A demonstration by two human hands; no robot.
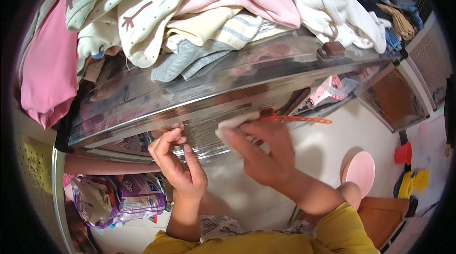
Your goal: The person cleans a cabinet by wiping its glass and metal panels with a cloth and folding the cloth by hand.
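Observation:
A white cloth [237, 121], blurred and folded, is pinched in my right hand [270, 154] in front of the glossy cabinet panel [203, 122]. My left hand [181, 163] is held up beside that panel, palm turned inward. Its fingers are curled and the thumb stands apart, with nothing visible in the grasp. Whether its fingertips touch the panel, I cannot tell. A perforated orange strap [306, 119] sticks out to the right just behind my right hand. Where the strap is fixed is partly hidden by that hand.
Piled clothes [238, 1] cover the shelf above the dark shiny ledge [249, 65], which carries a brown block [331, 50]. A pink garment [50, 65] hangs at the left. Lower left stands an opened purple package [139, 193]. A pink basin [359, 174] and wooden stool [381, 218] are at the right.

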